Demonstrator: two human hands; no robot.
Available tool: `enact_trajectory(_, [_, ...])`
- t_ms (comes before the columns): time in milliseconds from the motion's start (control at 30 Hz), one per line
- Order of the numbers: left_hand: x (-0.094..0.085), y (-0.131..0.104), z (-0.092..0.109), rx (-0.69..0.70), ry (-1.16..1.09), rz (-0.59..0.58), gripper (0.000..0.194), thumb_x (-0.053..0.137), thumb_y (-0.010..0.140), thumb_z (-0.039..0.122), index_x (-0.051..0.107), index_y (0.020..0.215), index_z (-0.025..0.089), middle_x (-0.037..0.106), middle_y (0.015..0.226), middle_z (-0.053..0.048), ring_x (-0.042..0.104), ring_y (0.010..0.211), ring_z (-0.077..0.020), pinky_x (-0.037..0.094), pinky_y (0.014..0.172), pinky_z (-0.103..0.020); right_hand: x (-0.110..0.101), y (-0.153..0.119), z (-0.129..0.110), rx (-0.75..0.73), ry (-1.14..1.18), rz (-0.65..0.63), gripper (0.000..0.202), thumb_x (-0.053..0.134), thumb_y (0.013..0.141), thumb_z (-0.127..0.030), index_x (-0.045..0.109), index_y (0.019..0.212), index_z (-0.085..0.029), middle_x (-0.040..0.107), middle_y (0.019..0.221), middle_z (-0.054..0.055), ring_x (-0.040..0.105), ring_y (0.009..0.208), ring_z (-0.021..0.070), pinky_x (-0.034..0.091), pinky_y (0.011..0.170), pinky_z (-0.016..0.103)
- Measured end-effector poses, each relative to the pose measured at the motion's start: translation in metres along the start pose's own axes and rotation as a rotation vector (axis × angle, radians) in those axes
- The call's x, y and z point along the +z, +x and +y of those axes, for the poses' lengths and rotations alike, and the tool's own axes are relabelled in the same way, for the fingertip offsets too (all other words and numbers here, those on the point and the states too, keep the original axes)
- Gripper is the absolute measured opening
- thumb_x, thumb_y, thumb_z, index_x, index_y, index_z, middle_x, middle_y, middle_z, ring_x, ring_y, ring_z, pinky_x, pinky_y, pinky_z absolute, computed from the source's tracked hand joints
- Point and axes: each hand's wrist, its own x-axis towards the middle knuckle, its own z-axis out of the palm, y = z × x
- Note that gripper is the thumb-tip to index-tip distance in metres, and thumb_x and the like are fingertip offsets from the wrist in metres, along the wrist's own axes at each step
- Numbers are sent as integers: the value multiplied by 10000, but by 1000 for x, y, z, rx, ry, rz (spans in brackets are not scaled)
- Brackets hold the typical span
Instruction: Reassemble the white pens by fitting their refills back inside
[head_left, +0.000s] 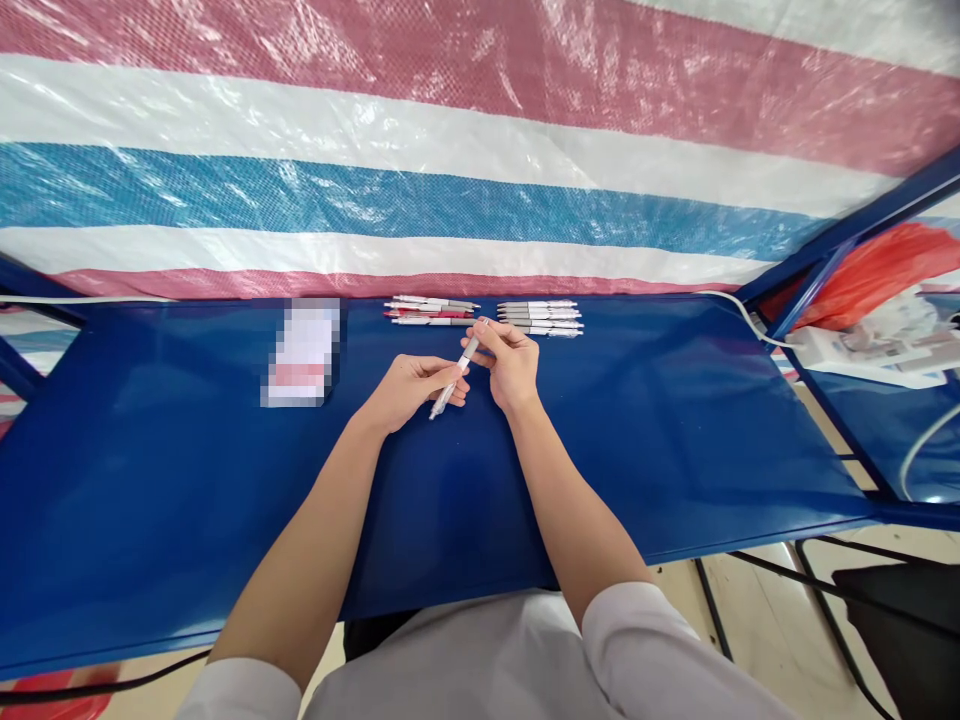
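Observation:
Between my two hands, a white and grey pen [463, 362] is held at a slant above the blue table. My left hand [414, 390] grips its lower, white part between thumb and fingers, the clip end pointing down toward me. At the upper grey end, the fingertips of my right hand [511, 362] pinch the pen near its tip; the tip itself is mostly hidden by them. Just beyond my hands lie two groups of pens: a left group [431, 310] with a red one among white and grey ones, and a right group [538, 318] of several white and grey pens.
A blurred white and pink item [301, 355] lies on the blue table [645, 430] at left. Striped plastic sheeting [450, 140] hangs behind the table. A white cable [739, 308] runs along the back right. Beyond the right frame are a red plastic bag [877, 270] and white items.

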Motion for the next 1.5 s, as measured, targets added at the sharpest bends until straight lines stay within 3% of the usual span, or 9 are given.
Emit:
enact_trajectory(200, [9,-2,-1,-3,-96,1,388,804,710,503,778,863,147,760,805,-95,722,692,-210,626,777,-394,0,-1,-4,7,18,-28,265,825,641,-382,720,812,-209,754,786,6,738,740,178,626,651,292])
enact_trajectory(400, [11,-2,-7,156,-31,140,438,845,671,454,760,1000,179,771,919,-63,736,801,-220,608,863,-413,-2,0,-2,-24,-7,-22,304,807,662,-412,739,882,-214,769,933,22,738,840,181,631,718,307])
enact_trajectory(500, [9,-2,-7,166,-1,180,432,854,656,449,762,976,173,770,878,-60,738,769,-222,611,836,-405,-3,1,-1,-25,-35,-8,310,801,666,-417,746,901,-223,761,999,13,727,834,163,630,722,305])
enact_trajectory(733, [3,-6,-4,-9,-66,-58,365,773,756,494,778,918,168,768,904,-108,731,770,-217,600,823,-385,-3,-1,-5,20,-17,-89,301,779,691,-392,727,941,-233,765,889,0,738,782,170,616,644,277])
enact_trajectory(933, [6,-6,-2,9,-84,20,369,794,734,481,779,930,169,768,899,-100,728,775,-220,593,842,-393,-3,-1,-4,21,-30,-89,291,786,685,-409,679,894,-236,754,907,-1,738,865,185,611,681,283])
enact_trajectory(1233, [7,-9,-2,73,-18,91,434,841,691,427,751,1030,171,770,890,-79,737,788,-227,603,825,-397,-5,1,-2,-19,-25,-37,292,832,626,-352,706,864,-240,718,827,-32,686,765,127,596,635,235])
enact_trajectory(1500, [7,-10,-1,-11,-162,-80,357,797,749,446,776,964,162,769,890,-94,730,817,-227,594,871,-414,-5,-3,-7,14,34,-154,179,713,738,-326,728,893,-237,740,846,-12,694,760,139,591,641,250])
